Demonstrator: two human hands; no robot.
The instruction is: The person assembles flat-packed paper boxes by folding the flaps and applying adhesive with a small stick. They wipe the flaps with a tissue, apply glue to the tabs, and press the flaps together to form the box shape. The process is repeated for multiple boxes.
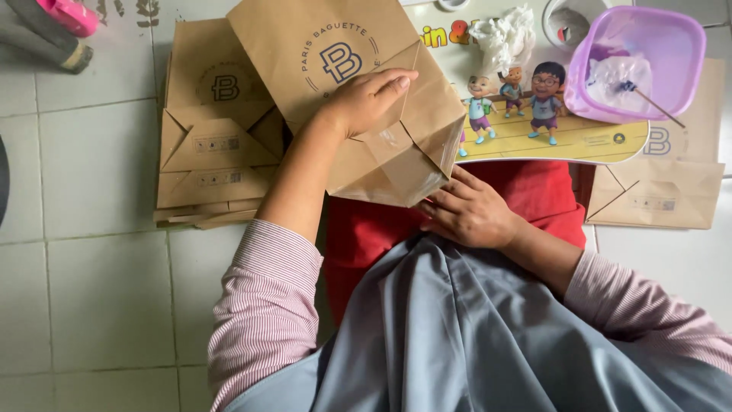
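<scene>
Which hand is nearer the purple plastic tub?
Right. The right hand lies below and left of the purple plastic tub; the left hand rests farther left, on the brown paper bag.

Domestic floor workspace, likely home. Evidence: white tiled floor [91,305]; low child's lap table with cartoon figures [579,137]; stacks of flat brown paper bags [213,145]; purple plastic bowl [648,53]; person seated on floor.
</scene>
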